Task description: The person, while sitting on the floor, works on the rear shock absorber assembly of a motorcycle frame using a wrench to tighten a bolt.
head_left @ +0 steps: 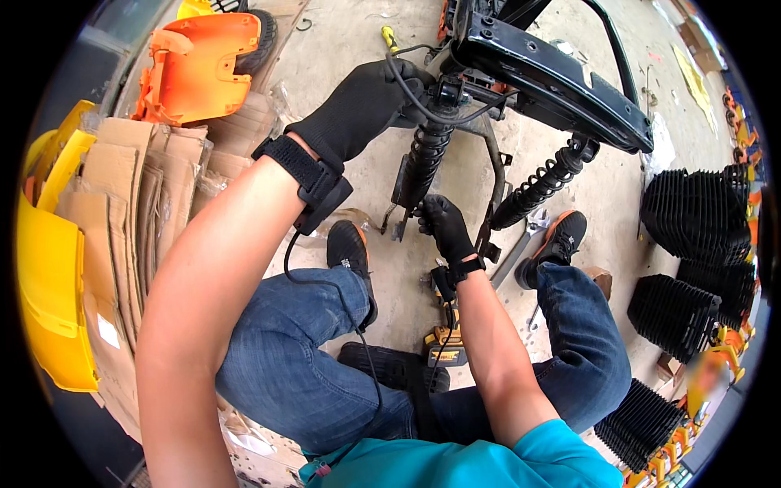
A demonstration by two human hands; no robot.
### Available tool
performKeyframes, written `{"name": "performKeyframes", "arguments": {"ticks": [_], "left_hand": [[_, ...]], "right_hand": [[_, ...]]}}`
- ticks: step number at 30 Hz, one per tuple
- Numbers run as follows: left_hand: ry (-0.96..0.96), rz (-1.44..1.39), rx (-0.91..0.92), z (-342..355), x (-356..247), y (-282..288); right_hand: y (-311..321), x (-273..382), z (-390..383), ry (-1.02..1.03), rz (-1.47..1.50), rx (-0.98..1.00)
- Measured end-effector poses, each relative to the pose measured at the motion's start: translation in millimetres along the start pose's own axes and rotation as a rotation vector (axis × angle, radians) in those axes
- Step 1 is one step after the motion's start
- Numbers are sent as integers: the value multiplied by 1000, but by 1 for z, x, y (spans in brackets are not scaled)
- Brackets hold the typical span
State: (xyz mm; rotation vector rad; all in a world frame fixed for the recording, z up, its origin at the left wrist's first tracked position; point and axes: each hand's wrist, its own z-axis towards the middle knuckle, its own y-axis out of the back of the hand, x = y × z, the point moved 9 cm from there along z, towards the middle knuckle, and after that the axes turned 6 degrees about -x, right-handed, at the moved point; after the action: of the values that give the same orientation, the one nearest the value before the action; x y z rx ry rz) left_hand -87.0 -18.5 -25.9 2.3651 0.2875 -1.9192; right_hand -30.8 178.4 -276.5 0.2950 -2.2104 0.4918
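Head cam: the spring shock (428,153) hangs under the black metal frame (561,79), between both hands. Gloved left hand (368,99) is curled up by its top end, can't tell what the fingers grip. Right hand (444,226) is at the bottom end, fingers bent mostly closed, can't tell if they've got anything. Wrench (521,244) lies on the floor (325,45) near the right shoe (563,237).

Only lettering I can spot is on the boxy yellow-and-black battery pack (446,355); the white rectangular paper (107,331) on flattened brown cardboard (114,154) isn't readable.
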Motion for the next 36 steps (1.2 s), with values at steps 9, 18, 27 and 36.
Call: {"name": "performKeyframes", "arguments": {"ticks": [9,18,27,36], "left_hand": [[-45,5,-21,2,-8,-2],[-36,32,20,-2,-9,-4],[-194,296,-68,-3,-25,-4],[-371,472,-41,-1,-34,-9]], "right_hand": [[-1,3,-3,0,-11,-3],[0,3,-2,17,-7,1],[-1,5,-5,-17,1,-26],[0,8,-6,16,-16,-18]]}}
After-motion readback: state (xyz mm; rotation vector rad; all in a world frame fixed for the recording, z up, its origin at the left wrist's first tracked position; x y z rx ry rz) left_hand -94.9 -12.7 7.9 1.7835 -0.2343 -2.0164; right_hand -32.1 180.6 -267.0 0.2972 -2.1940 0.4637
